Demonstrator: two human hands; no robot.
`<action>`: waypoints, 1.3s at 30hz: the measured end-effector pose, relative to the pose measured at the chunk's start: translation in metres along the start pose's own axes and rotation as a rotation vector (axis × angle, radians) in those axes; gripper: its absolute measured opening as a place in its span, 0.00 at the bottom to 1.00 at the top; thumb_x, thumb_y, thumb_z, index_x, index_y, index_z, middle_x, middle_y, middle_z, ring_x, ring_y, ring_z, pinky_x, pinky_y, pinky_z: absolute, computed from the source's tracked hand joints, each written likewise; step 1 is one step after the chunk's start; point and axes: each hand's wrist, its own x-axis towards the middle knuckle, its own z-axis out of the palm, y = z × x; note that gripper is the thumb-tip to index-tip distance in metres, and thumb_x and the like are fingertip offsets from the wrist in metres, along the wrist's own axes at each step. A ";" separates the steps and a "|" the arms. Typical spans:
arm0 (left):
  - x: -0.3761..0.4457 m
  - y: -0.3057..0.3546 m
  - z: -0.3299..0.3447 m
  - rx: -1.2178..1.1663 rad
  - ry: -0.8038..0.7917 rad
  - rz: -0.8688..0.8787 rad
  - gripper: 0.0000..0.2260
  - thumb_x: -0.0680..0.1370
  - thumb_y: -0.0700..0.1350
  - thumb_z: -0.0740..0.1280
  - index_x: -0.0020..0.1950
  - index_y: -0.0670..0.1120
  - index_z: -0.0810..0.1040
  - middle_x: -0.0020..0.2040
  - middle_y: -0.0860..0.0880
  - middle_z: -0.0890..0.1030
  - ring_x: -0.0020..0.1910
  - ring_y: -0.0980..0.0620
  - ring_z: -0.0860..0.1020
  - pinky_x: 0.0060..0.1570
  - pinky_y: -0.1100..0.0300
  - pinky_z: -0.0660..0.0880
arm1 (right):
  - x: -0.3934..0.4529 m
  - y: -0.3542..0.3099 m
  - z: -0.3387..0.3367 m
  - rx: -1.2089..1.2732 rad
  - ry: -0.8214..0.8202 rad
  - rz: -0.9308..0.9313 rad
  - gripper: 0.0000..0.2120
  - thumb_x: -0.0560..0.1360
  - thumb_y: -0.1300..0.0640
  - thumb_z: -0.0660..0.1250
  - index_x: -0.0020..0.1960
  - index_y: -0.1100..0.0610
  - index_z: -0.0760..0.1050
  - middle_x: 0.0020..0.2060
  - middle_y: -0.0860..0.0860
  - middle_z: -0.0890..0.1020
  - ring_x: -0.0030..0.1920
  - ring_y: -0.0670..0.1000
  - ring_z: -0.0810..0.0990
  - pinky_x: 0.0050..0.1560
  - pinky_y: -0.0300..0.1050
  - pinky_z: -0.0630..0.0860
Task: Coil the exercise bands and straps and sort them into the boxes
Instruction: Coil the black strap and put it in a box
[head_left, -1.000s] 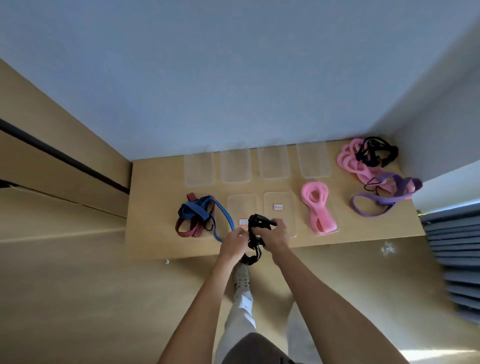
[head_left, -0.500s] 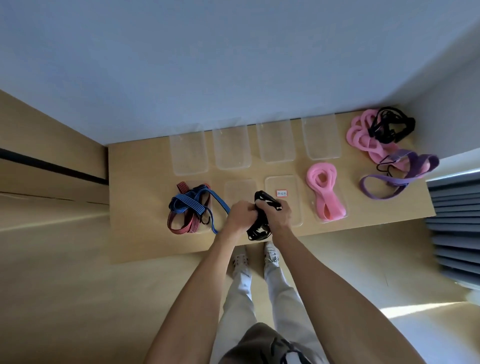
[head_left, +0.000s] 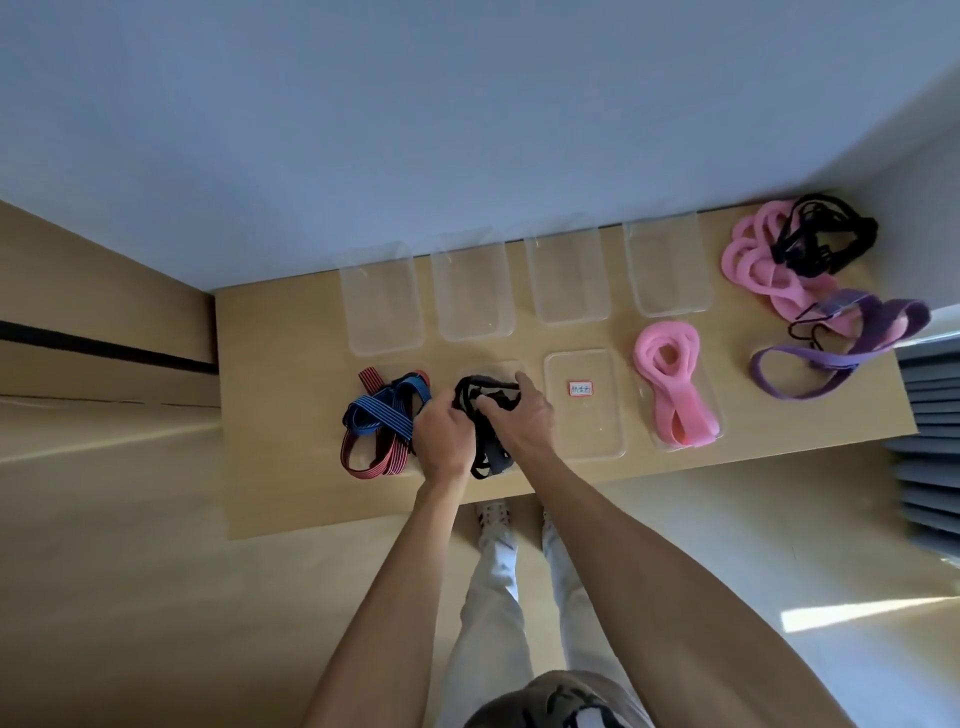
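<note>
Plain room, home or office unclear: wooden table (head_left: 291, 493) against bare wall (head_left: 467, 130), pale floor (head_left: 104, 597).

One small white label with a red border (head_left: 581, 388) is seen on the floor of a clear box (head_left: 615, 441) standing in the front row on the wooden table (head_left: 270, 415), near its front edge. A few dark handwritten characters are carried on it, but they are too small and blurred to be read. No other writing can be made out.
</note>
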 end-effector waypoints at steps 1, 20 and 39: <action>-0.001 0.001 -0.001 0.001 0.026 0.014 0.10 0.77 0.34 0.58 0.37 0.42 0.71 0.36 0.46 0.76 0.36 0.44 0.73 0.34 0.54 0.70 | -0.004 -0.001 0.000 -0.018 0.036 -0.002 0.34 0.73 0.43 0.67 0.77 0.49 0.63 0.64 0.56 0.76 0.64 0.58 0.74 0.62 0.53 0.73; -0.101 0.226 0.003 -0.122 -0.055 0.792 0.06 0.78 0.33 0.68 0.51 0.39 0.84 0.45 0.46 0.85 0.43 0.48 0.82 0.44 0.54 0.79 | -0.071 -0.001 -0.239 -0.070 0.319 -0.233 0.18 0.75 0.60 0.62 0.62 0.51 0.77 0.56 0.52 0.79 0.50 0.53 0.80 0.49 0.46 0.77; -0.123 0.362 0.205 0.306 -0.338 0.556 0.09 0.77 0.37 0.64 0.53 0.41 0.82 0.52 0.45 0.84 0.49 0.46 0.80 0.43 0.58 0.72 | 0.013 0.149 -0.444 0.151 0.293 -0.013 0.13 0.78 0.63 0.61 0.58 0.57 0.80 0.52 0.57 0.81 0.45 0.54 0.77 0.40 0.43 0.74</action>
